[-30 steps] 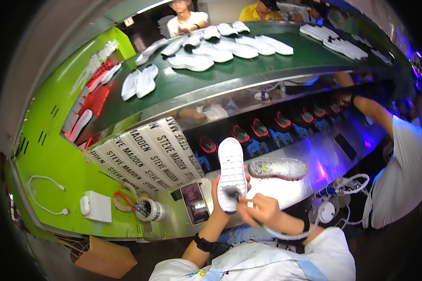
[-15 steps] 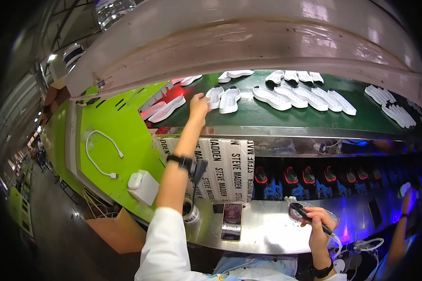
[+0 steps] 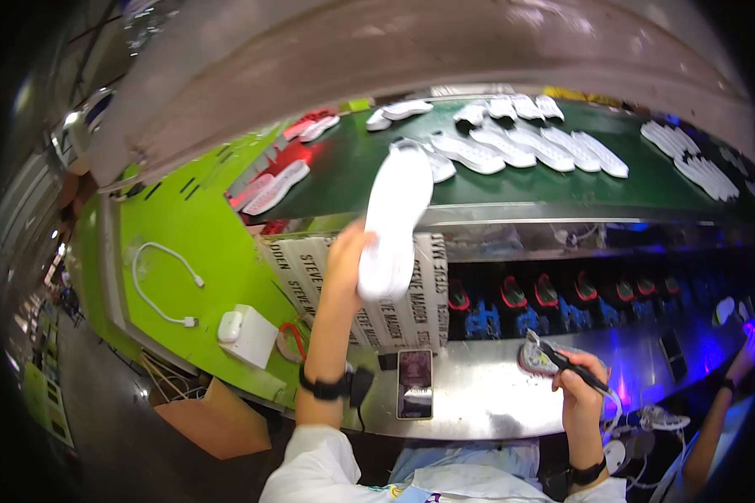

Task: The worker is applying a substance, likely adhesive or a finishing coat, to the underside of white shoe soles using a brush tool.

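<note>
My left hand (image 3: 344,261) is closed on a white shoe sole (image 3: 397,214), held up tilted in front of the green belt (image 3: 512,189). The sole partly hides another white sole (image 3: 441,165) lying behind it. My right hand (image 3: 582,381) grips a black pen-shaped tool (image 3: 575,365) with a white cable running from its back end. The tool's thin tip is over a small rounded grey and dark red object (image 3: 537,359) on the metal bench; I cannot make out its kind. Several white soles (image 3: 554,149) lie in rows on the belt.
A phone (image 3: 415,384) lies on the metal bench (image 3: 478,402) near a box with printed tape (image 3: 432,293). On the green panel at left are a white cable (image 3: 138,285) and a white earphone case (image 3: 231,327). Shoes stand on a lower rack (image 3: 545,293). A co-worker's arm (image 3: 713,419) is at right.
My left hand has taken a white sole off the belt and drawn it back toward me. My right hand still holds the tool, its tip near the rounded object.
</note>
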`<control>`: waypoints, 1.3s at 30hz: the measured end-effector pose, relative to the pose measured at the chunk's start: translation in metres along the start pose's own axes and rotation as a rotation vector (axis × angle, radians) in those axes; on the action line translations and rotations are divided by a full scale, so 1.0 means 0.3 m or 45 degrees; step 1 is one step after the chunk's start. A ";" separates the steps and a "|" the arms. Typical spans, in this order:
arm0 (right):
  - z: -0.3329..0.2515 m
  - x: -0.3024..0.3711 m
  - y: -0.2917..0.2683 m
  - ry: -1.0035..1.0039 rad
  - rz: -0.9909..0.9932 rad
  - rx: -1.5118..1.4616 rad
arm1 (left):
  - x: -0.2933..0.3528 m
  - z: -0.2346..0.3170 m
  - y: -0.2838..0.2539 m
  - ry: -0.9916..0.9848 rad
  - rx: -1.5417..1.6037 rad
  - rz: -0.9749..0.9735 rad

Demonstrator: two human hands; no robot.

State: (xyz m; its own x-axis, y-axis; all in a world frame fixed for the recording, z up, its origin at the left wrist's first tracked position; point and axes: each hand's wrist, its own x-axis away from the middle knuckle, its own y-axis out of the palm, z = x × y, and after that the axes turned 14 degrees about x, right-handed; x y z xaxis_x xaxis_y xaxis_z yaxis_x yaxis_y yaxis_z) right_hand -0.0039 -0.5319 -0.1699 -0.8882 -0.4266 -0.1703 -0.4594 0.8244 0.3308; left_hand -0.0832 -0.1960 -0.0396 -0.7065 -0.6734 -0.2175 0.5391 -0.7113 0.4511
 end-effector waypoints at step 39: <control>0.020 0.007 0.045 -0.836 -1.164 1.204 | 0.326 -0.704 -0.008 -1.908 0.110 -0.800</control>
State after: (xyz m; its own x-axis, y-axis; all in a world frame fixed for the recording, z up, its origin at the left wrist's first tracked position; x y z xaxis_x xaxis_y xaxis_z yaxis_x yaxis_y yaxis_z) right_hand -0.0121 -0.5193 -0.1714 -0.0171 -0.8932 -0.4493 -0.4494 0.4083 -0.7946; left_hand -0.0567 -0.3026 -0.2447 -0.6096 0.5280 0.5913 0.0201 -0.7354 0.6774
